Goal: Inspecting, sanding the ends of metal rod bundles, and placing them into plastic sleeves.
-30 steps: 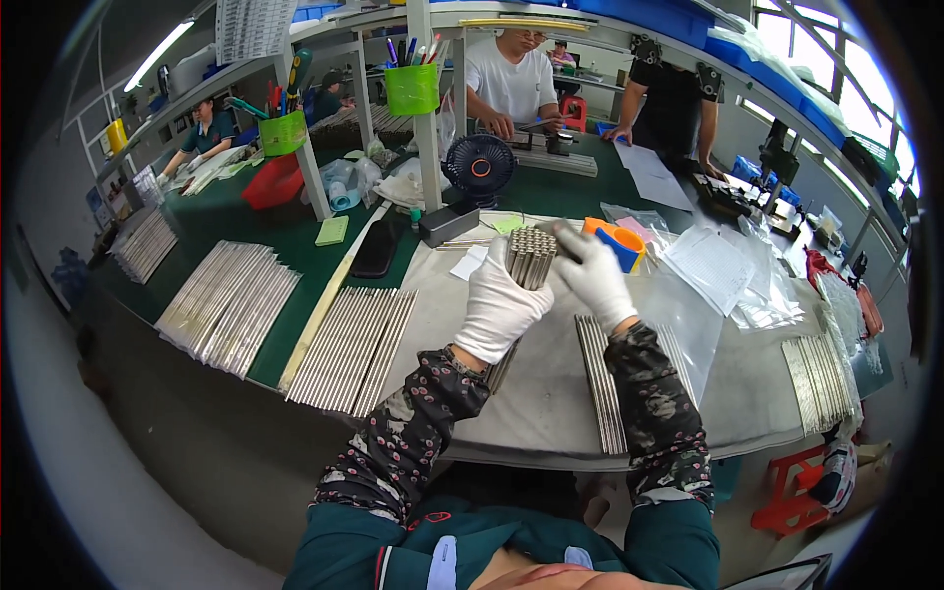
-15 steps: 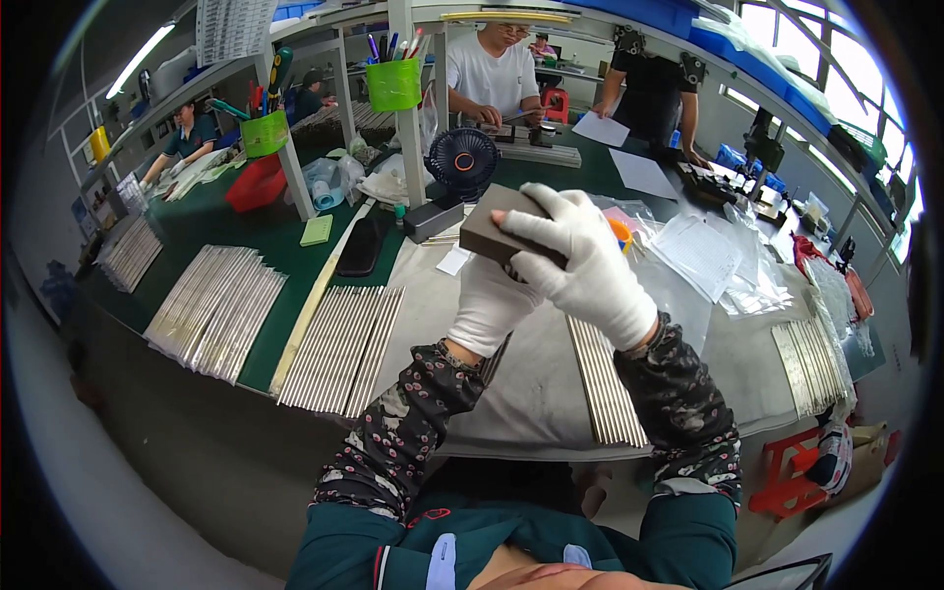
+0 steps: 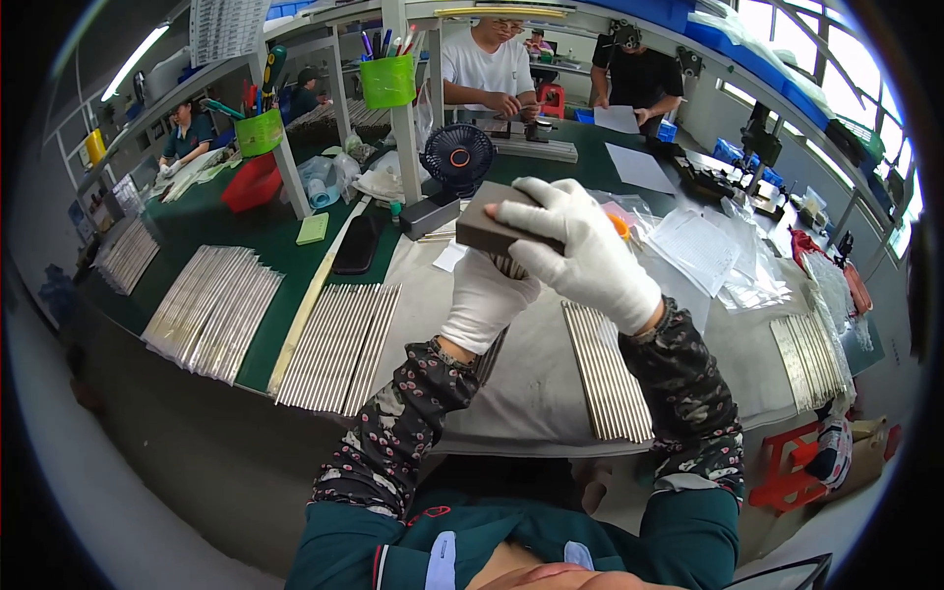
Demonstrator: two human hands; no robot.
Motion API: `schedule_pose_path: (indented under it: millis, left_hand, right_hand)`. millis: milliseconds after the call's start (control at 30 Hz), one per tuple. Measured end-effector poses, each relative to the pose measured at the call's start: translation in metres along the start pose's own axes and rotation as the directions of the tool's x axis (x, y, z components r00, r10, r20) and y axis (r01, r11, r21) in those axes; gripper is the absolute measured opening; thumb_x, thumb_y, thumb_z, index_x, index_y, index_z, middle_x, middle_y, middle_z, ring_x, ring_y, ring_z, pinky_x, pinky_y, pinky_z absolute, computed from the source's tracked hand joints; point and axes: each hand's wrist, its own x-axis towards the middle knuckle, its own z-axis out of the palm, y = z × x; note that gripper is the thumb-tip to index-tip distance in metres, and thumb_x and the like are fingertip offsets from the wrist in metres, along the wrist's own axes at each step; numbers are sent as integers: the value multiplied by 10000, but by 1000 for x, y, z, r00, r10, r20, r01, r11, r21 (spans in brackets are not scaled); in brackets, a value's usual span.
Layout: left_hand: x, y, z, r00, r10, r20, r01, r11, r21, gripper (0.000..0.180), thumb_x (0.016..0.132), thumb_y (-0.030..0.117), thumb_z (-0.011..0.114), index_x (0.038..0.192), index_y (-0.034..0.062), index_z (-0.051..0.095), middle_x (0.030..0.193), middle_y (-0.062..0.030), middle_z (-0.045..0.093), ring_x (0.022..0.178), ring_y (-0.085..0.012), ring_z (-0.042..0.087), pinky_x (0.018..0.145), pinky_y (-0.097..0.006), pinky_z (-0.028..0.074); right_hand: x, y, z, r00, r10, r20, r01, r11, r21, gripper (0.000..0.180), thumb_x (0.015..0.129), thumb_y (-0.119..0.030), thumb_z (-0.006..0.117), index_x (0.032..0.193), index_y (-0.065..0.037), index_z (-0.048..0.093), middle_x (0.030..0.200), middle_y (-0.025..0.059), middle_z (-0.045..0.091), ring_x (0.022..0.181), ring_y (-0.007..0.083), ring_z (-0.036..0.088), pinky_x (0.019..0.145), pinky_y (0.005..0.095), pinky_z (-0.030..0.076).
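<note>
My right hand, in a white glove with one bare fingertip showing, grips a dark brown rectangular block from above. Below it, my left hand, also gloved, is closed round a bundle of thin metal rods. The rod ends show just under the block, which rests on or very near them. More of the bundle shows dark beside my left wrist. Rods lie in a row left of my hands, and another row lies by my right forearm.
A small dark fan, a grey box and a black phone stand or lie beyond my left hand. Wrapped rods lie farther left. Papers and plastic bags are at right. Two people work across the bench.
Both hands and the block have shifted only slightly, and more of the rod ends shows under the block. Across the bench, the person in black has lifted a paper.
</note>
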Motion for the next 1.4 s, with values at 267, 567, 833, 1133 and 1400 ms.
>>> schedule_pose_path:
  millis: [267, 567, 833, 1133, 1400]
  left_hand:
    - [-1, 12, -4, 999, -30, -36, 37, 976, 212, 424, 633, 54, 637, 1019, 28, 463, 812, -38, 605, 712, -120, 591, 666, -257, 485]
    - [-9, 13, -11, 1000, -27, 17, 23, 986, 168, 403, 635, 12, 634, 1002, 13, 468, 838, -29, 586, 717, -89, 573, 656, -236, 471]
    - [-14, 30, -21, 992, -103, 77, 90, 983, 159, 320, 679, -30, 597, 971, 13, 472, 757, 12, 549, 648, -58, 518, 623, -212, 447]
    - [-29, 42, -30, 998, 26, 53, -35, 985, 170, 530, 692, 28, 641, 1163, -9, 402, 910, -37, 584, 806, -107, 578, 721, -243, 474]
    - [-42, 24, -24, 978, -191, 87, 195, 980, -43, 600, 669, 27, 656, 1201, 4, 379, 954, -53, 539, 866, -118, 538, 776, -248, 445]
  right_hand:
    - [3, 15, 8, 996, -9, -87, 15, 998, 68, 352, 706, -162, 616, 1050, -94, 644, 1023, 145, 597, 898, 319, 529, 847, 355, 416]
    - [7, 12, -2, 973, 230, -20, -228, 945, -233, 305, 701, -210, 628, 992, -132, 670, 1001, 140, 598, 916, 306, 529, 840, 394, 426]
    - [-4, 36, 4, 911, 404, -88, -396, 793, -463, 266, 708, -232, 593, 939, -143, 691, 961, 132, 614, 897, 323, 544, 799, 413, 446]
    - [-99, 67, 71, 745, 488, 455, -393, 872, -292, 465, 761, -477, 563, 1081, -145, 624, 1284, 270, 390, 1202, 417, 362, 940, 444, 364]
    - [-14, 14, 11, 978, 209, 5, -194, 894, 403, 388, 872, -283, 491, 1110, 15, 561, 1202, 207, 499, 1142, 347, 445, 979, 382, 326]
